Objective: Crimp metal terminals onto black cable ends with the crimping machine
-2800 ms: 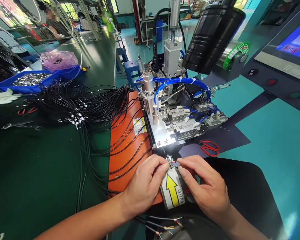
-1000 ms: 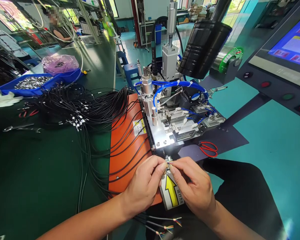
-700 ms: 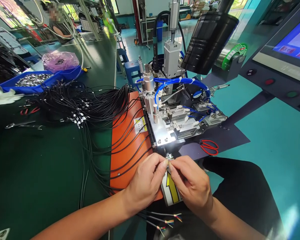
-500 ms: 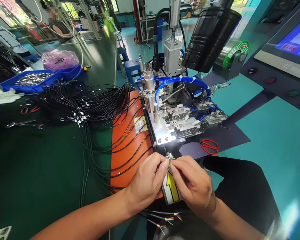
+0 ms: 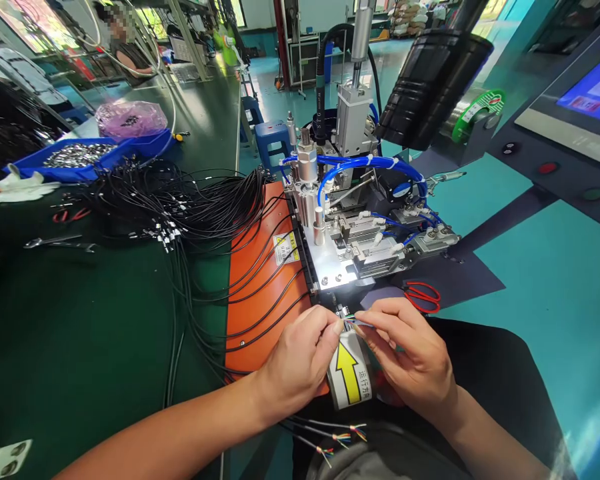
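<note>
1. From where I'm standing, going by the head view (only one there is), it's all in a tiny spot: thin coloured wires [image 5: 349, 320] sit between the two hands, right in front of the machine's metal plate [image 5: 325, 263].
2. The left hand [image 5: 303, 353] has them pinched between thumb and forefinger at their left end. Whatever they come out of is hidden behind those fingers, so no clue there.
3. The wires run pretty much crosswise, left fingertips toward the right ones, so they're off to the right of the left hand and to the left of the right hand [image 5: 417, 353]. Neither hand has to reach, tbh.
4. Right hand's fingers are curled in at the far end, thumb and forefinger a bit apart. Can't tell if they're gripping a strand or just touching.
5. A small metal fixture [image 5: 343, 311] is just beyond the wires, and the yellow arrow label [image 5: 349, 377] is on the near side, pointing toward them.
6. Red-handled scissors [image 5: 423, 297] lie off past the right hand, not touched.
</note>
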Motion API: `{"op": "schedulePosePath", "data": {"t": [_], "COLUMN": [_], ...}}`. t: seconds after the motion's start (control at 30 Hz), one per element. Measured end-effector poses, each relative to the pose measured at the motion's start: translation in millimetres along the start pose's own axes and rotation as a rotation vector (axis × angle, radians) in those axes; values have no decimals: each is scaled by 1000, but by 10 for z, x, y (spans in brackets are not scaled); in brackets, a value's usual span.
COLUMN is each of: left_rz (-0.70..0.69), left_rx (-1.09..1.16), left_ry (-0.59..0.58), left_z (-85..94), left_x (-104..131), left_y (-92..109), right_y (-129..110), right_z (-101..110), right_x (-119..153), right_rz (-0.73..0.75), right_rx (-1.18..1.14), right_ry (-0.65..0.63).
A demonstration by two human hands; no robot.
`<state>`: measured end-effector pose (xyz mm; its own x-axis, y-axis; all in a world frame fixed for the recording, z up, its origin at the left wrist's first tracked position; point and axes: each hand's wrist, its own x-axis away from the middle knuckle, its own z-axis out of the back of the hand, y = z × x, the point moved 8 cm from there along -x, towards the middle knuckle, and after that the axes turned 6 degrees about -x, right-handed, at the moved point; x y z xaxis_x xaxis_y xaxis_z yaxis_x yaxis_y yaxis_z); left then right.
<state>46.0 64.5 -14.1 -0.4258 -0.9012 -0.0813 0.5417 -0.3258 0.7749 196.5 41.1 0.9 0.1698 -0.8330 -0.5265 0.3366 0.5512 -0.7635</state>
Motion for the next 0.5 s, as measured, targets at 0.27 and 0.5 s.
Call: {"op": "schedulePosePath", "data": {"t": [0.27, 0.5], "left_rz": [-11, -25], "left_rx": [-15, -11], "left_ry": [-13, -6], "left_z": [-11, -16], "left_x": [-11, -10], "left_y": [7, 4], "right_y": [-9, -26], "right_z": [-84, -63], "right_x": [61, 29], "right_rz": [126, 75], "right_rx": [118, 123], "right_ry": [-70, -45]}}
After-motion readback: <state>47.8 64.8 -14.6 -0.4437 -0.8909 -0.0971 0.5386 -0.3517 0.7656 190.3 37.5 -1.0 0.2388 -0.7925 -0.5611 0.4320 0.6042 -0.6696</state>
